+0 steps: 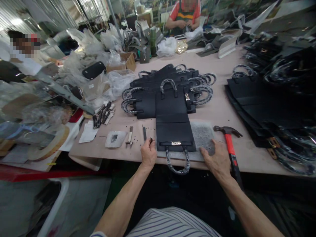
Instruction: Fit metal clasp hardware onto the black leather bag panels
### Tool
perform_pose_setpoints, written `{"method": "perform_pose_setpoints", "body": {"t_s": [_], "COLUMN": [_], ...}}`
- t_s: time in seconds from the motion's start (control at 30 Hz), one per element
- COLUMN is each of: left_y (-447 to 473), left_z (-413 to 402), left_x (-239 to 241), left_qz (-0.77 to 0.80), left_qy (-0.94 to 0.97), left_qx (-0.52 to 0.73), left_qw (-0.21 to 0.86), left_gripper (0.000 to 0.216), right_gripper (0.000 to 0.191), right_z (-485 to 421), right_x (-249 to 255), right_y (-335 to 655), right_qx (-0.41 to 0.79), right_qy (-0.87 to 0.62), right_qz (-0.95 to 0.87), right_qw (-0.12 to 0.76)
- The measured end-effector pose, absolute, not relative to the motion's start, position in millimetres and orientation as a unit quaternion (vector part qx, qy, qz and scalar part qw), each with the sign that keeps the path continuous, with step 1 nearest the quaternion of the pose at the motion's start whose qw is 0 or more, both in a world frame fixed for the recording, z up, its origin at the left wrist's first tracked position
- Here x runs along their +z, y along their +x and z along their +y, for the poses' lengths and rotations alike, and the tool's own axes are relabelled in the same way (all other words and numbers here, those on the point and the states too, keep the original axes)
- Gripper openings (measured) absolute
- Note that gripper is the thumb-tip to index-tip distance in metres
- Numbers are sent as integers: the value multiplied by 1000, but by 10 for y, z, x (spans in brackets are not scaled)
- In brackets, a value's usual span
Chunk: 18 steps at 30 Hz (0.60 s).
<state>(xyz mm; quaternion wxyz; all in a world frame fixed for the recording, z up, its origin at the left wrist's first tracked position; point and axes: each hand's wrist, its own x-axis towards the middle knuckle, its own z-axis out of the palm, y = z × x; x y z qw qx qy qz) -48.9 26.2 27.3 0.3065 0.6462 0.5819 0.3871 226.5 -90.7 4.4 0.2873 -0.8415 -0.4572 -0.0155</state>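
Note:
A black handbag panel (172,133) lies flat in front of me, with a metal clasp plate (176,143) near its lower edge. Its plastic-wrapped handle (178,171) hangs over the table edge. Beside the panel's left edge is my left hand (148,154), fingers pinched around something small and dark that I cannot make out. My right hand (218,159) has its thumb and fingers apart and rests at the right end of a grey, speckled slab (203,133) under the panel. A claw hammer (230,144) with a red and black handle lies just right of that hand.
More black bag pieces (145,103) with wrapped handles are piled behind the panel, and another stack (249,95) fills the right. Small tools (130,136) and a white pad (115,139) lie on the left. A cardboard box (128,61) stands farther back. Two people work beyond.

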Motion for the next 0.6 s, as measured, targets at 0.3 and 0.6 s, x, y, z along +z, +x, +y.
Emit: {"method": "perform_pose_setpoints", "body": {"t_s": [0.3,0.6], "left_y": [-728,-1058], "left_z": [252,96], "left_x": [268,472], "left_qz": [608,612], "left_qy": [639,581], "left_qx": [382,407], "left_qw": [277,350], "left_gripper": [22,18], "right_gripper": [74,70], "right_z": [-908,-1341], "right_x": [-25,77], "right_y": [2019,1973], "right_qx": [-49,-15], "right_qy": [-819,-768], "right_qz": [-488,-539], "right_qw": [296,345]}}
